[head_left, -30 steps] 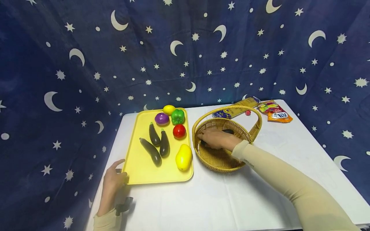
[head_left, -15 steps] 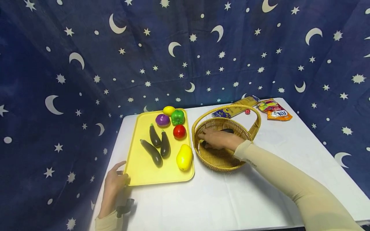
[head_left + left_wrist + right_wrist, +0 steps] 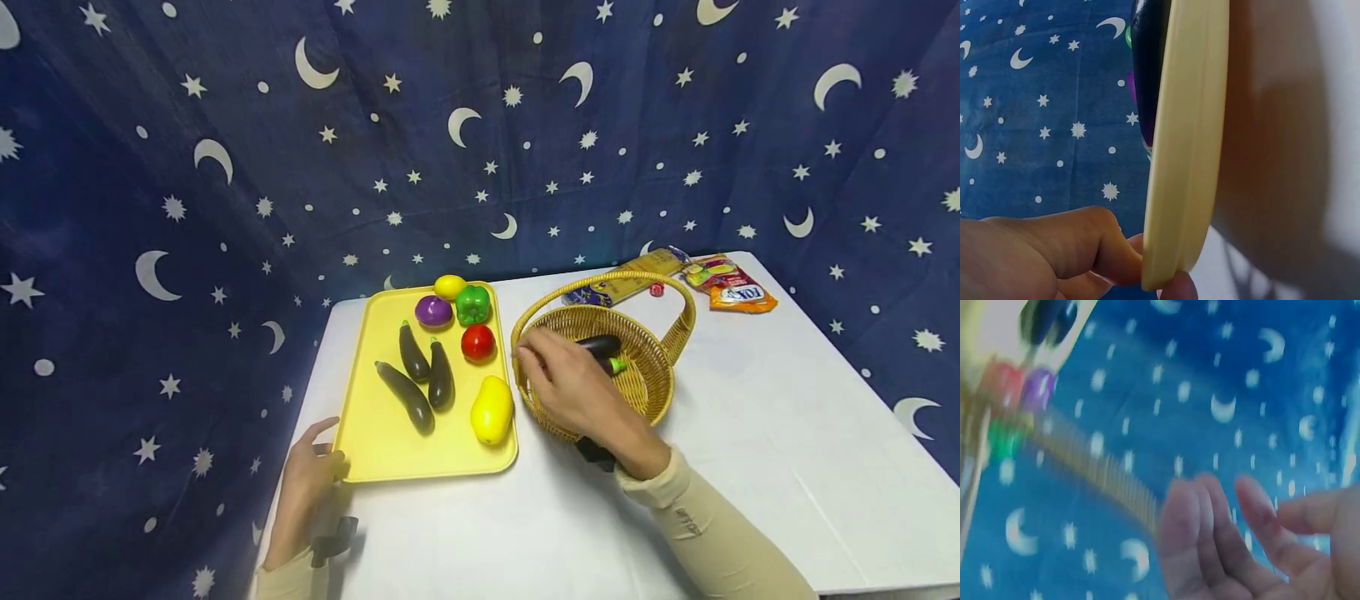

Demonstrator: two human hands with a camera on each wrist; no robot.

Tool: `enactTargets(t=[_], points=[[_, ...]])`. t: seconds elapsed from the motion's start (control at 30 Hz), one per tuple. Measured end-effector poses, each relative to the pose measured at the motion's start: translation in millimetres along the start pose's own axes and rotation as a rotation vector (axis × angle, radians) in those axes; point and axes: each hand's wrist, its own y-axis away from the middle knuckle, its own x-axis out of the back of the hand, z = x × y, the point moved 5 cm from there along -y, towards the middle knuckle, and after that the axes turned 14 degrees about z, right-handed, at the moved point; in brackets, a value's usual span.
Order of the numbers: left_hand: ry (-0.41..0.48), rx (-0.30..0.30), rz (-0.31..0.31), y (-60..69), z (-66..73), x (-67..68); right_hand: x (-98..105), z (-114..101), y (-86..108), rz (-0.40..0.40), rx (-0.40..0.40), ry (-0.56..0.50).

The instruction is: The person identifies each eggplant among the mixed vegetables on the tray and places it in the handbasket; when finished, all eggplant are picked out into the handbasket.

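Observation:
My left hand [image 3: 307, 475] pinches the near left corner of a yellow tray [image 3: 375, 458], and in the left wrist view its thumb and fingers lie on both sides of the rim [image 3: 1185, 187]. Several eggplants [image 3: 407, 398] lie on the tray, along with a mango [image 3: 492, 410], a tomato [image 3: 477, 342], a green bell pepper [image 3: 473, 305], a purple oval vegetable [image 3: 433, 312] and a lemon [image 3: 450, 287]. Above the wicker basket's left side is my right hand [image 3: 573, 387], its fingers loosely bent around nothing in the blurred right wrist view. Two eggplants [image 3: 600, 345] show inside the basket [image 3: 656, 400], partly hidden by the hand.
The basket's tall handle [image 3: 682, 329] arches over it. Behind the basket lie a long pasta packet [image 3: 637, 279] and a small red item [image 3: 657, 289]. An orange-red snack bag [image 3: 738, 296] is at the back right. A starry curtain [image 3: 480, 125] borders the white table.
My right hand has risen from the eggplant inside the basket and drawn back toward me, leaving it there. The left hand keeps its hold on the tray; the head view has shifted slightly.

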Motion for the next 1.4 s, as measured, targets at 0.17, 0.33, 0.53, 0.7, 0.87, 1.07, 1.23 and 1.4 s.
enactTargets(t=[0.17,0.33,0.53,0.7,0.87,1.07,1.23,1.4], points=[[0.0,-0.024,-0.002,-2.5,4.5,-2.7,-67.1,-12.8,-6.5,-0.083,-0.059,-0.023],[-0.017,-0.008,-0.027,0.2,1.6,-8.2,-127.0,-6.5,-11.0,-0.237,-0.217,0.017],[-0.031,0.003,-0.003,4.1,-2.6,-5.1,-178.4,-8.5,-13.6,-0.359,-0.341,0.059],[-0.038,0.001,-0.009,4.6,-1.4,-3.2,-204.5,-9.1,-7.0,-0.483,-0.398,0.077],[-0.025,0.002,-0.017,2.6,1.8,-2.5,-214.4,-7.1,-3.4,-0.502,-0.384,0.107],[-0.035,0.0,-0.015,2.6,0.6,-0.4,-217.9,-3.8,-1.3,-0.469,-0.388,0.148],[-0.039,-0.01,-0.014,2.7,-1.3,-1.4,-216.1,-5.9,-1.5,-0.439,-0.366,0.212],[-0.043,-0.014,-0.01,3.6,-1.0,-2.2,-207.0,-6.6,-5.8,-0.423,-0.336,0.229]])
